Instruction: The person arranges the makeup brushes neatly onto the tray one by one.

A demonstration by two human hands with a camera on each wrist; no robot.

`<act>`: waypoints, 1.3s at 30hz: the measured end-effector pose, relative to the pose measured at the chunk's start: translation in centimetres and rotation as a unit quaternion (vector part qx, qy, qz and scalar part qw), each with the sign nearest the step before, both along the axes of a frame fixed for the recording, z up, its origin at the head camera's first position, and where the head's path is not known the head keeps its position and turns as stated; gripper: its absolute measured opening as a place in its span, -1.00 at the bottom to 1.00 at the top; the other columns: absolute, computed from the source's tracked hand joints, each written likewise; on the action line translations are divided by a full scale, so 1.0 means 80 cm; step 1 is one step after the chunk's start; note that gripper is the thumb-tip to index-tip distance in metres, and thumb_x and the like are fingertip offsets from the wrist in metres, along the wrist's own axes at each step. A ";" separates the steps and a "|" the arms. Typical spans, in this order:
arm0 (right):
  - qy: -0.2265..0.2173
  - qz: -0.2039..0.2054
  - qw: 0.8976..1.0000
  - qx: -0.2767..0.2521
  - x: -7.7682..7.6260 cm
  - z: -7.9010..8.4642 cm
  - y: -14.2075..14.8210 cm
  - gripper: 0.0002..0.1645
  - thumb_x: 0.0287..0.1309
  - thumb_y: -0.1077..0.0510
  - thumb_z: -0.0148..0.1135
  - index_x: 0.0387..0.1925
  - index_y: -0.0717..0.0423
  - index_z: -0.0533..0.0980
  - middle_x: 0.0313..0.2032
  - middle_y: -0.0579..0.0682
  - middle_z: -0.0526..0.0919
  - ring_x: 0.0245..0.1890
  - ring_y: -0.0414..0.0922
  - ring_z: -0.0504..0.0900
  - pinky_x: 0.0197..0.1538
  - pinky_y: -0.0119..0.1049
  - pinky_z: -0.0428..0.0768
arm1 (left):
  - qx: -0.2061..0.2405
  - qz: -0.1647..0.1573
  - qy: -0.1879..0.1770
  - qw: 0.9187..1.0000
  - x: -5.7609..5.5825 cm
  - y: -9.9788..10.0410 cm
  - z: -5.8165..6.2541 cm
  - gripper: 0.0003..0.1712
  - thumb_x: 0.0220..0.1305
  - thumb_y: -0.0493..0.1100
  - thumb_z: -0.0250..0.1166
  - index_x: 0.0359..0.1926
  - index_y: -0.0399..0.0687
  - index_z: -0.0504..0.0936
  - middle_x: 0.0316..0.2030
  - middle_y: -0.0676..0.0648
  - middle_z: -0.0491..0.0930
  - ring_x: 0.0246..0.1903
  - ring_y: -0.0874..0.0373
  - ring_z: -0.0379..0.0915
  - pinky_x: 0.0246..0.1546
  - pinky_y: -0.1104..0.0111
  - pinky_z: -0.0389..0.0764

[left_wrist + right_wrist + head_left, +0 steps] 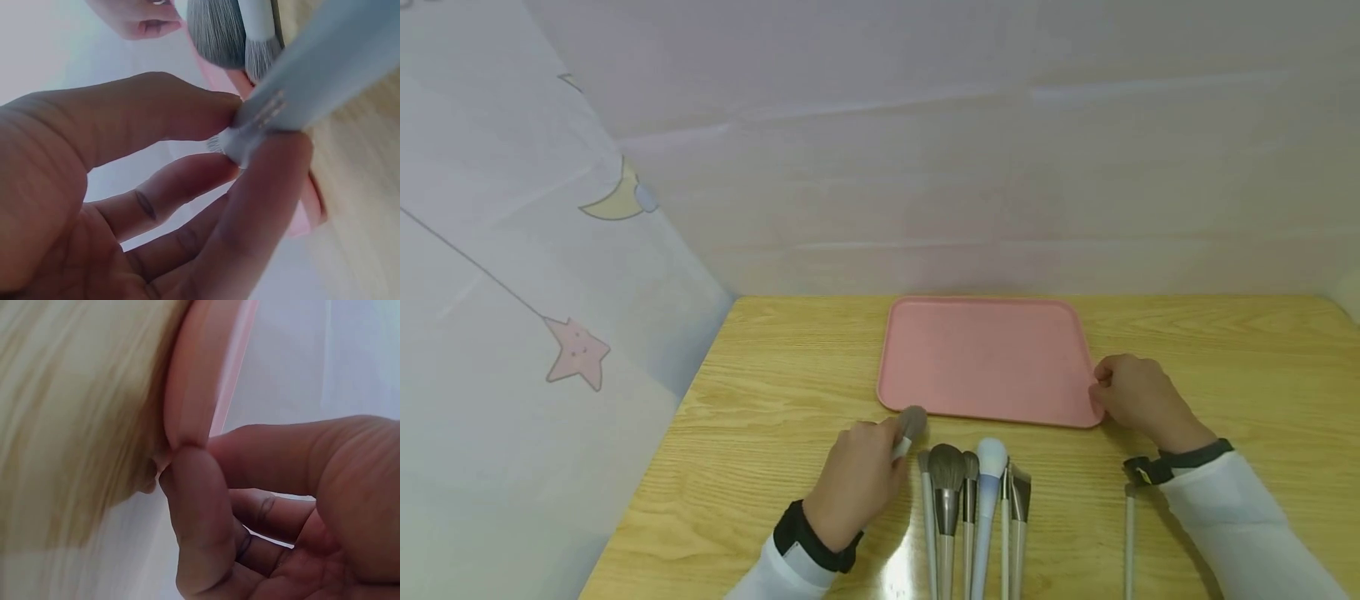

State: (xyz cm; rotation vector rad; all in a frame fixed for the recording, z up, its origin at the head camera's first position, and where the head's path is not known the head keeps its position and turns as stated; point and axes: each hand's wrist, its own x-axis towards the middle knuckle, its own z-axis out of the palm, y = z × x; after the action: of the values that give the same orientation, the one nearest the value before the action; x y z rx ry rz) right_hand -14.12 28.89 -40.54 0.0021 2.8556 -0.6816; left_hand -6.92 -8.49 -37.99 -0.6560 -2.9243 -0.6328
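My left hand pinches a makeup brush between thumb and fingers, its grey bristles pointing away from me at the near left edge of a pink tray. Up close in the left wrist view, the pale handle of this brush lies between thumb and fingertips. At the tray's right end, near its front corner, my right hand pinches the rim. The right wrist view has thumb and forefinger on the pink rim. Nothing lies on the tray's surface.
Several makeup brushes lie side by side in front of the tray, among them a big dark one and a white-tipped one. A thin brush lies apart beside the right sleeve. Behind the wooden table hangs a pale cloth.
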 end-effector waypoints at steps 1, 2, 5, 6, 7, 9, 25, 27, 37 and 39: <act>-0.003 -0.002 1.000 -0.001 0.000 0.000 0.000 -0.62 0.25 0.24 0.17 -0.06 0.54 0.53 -0.38 0.18 0.63 -0.42 -0.02 0.53 -0.40 -0.28 0.46 | 0.001 0.001 0.000 1.000 -0.004 0.001 0.001 -0.79 0.13 -0.38 0.52 -0.43 -0.19 0.60 -0.56 -0.05 0.61 -0.61 0.30 0.42 -0.65 0.57 0.38; -0.006 -0.004 1.000 -0.002 0.000 0.000 0.000 -0.62 0.26 0.24 0.17 -0.06 0.54 0.53 -0.38 0.19 0.63 -0.42 -0.01 0.53 -0.40 -0.28 0.46 | 0.003 0.002 0.000 1.000 -0.008 0.002 0.002 -0.79 0.14 -0.38 0.51 -0.43 -0.19 0.60 -0.57 -0.05 0.59 -0.62 0.30 0.40 -0.66 0.58 0.37; -0.015 -0.010 1.000 -0.003 0.001 0.001 -0.001 -0.62 0.26 0.24 0.17 -0.05 0.54 0.52 -0.37 0.20 0.63 -0.40 0.00 0.53 -0.39 -0.28 0.47 | 0.009 0.007 -0.014 1.000 -0.021 0.005 0.006 -0.81 0.19 -0.38 0.48 -0.43 -0.21 0.59 -0.58 -0.05 0.55 -0.65 0.29 0.32 -0.69 0.58 0.33; -0.016 -0.011 1.000 -0.003 0.001 0.001 -0.002 -0.61 0.26 0.23 0.18 -0.04 0.53 0.52 -0.36 0.21 0.63 -0.40 0.00 0.54 -0.39 -0.28 0.47 | 0.010 0.009 -0.016 1.000 -0.026 0.006 0.008 -0.83 0.20 -0.38 0.47 -0.41 -0.23 0.60 -0.58 -0.06 0.56 -0.64 0.29 0.33 -0.69 0.58 0.34; -0.016 -0.011 1.000 -0.004 0.001 0.001 -0.002 -0.62 0.27 0.23 0.18 -0.04 0.53 0.52 -0.35 0.21 0.64 -0.39 0.00 0.54 -0.39 -0.28 0.48 | 0.010 0.011 -0.020 1.000 -0.030 0.007 0.009 -0.85 0.21 -0.37 0.46 -0.38 -0.25 0.62 -0.56 -0.08 0.59 -0.64 0.28 0.35 -0.69 0.57 0.35; -0.018 -0.010 1.000 -0.006 0.000 0.001 -0.004 -0.61 0.27 0.23 0.18 -0.04 0.53 0.52 -0.35 0.21 0.64 -0.39 0.00 0.54 -0.38 -0.28 0.48 | 0.013 0.014 -0.026 0.999 -0.041 0.009 0.010 -0.88 0.23 -0.37 0.46 -0.35 -0.28 0.64 -0.54 -0.12 0.62 -0.63 0.26 0.39 -0.67 0.56 0.38; -0.022 -0.013 1.000 -0.008 0.000 0.005 0.001 -0.57 0.26 0.22 0.18 -0.01 0.55 0.52 -0.28 0.28 0.67 -0.36 0.02 0.57 -0.35 -0.27 0.53 | 0.039 0.037 -0.054 0.997 -0.122 0.040 0.025 -0.81 0.32 -0.36 0.36 -0.44 -0.22 0.56 -0.62 0.00 0.37 -0.66 0.25 0.26 -0.68 0.52 0.27; -0.021 -0.014 1.000 -0.007 0.001 0.005 0.000 -0.56 0.27 0.21 0.18 0.00 0.56 0.52 -0.27 0.29 0.67 -0.36 0.02 0.57 -0.35 -0.26 0.53 | 0.034 0.045 -0.054 0.997 -0.133 0.043 0.025 -0.80 0.31 -0.38 0.35 -0.45 -0.21 0.56 -0.61 -0.02 0.39 -0.64 0.22 0.30 -0.66 0.50 0.30; -0.010 -0.009 1.000 -0.008 0.002 0.003 -0.001 -0.62 0.26 0.24 0.17 -0.05 0.55 0.53 -0.34 0.25 0.66 -0.40 0.00 0.55 -0.37 -0.26 0.51 | 0.029 0.076 -0.082 0.993 -0.183 0.053 0.014 -0.49 0.31 -0.40 0.29 -0.69 -0.01 0.28 -0.71 0.06 0.22 -0.69 0.24 0.21 -0.69 0.50 0.25; -0.005 -0.006 1.000 -0.010 0.003 0.002 -0.003 -0.63 0.26 0.25 0.17 -0.06 0.54 0.54 -0.36 0.23 0.66 -0.41 -0.01 0.55 -0.38 -0.27 0.50 | 0.017 0.080 -0.078 0.994 -0.192 0.054 0.010 -0.43 0.34 -0.39 0.28 -0.72 0.01 0.22 -0.72 0.06 0.16 -0.69 0.23 0.18 -0.69 0.48 0.22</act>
State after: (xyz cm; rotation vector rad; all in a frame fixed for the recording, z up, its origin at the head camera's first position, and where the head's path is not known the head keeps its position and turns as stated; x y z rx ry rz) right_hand -13.91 28.68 -40.42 0.0197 2.8406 -0.7100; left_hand -22.26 -4.13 -37.23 -0.3781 -3.0598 -0.7444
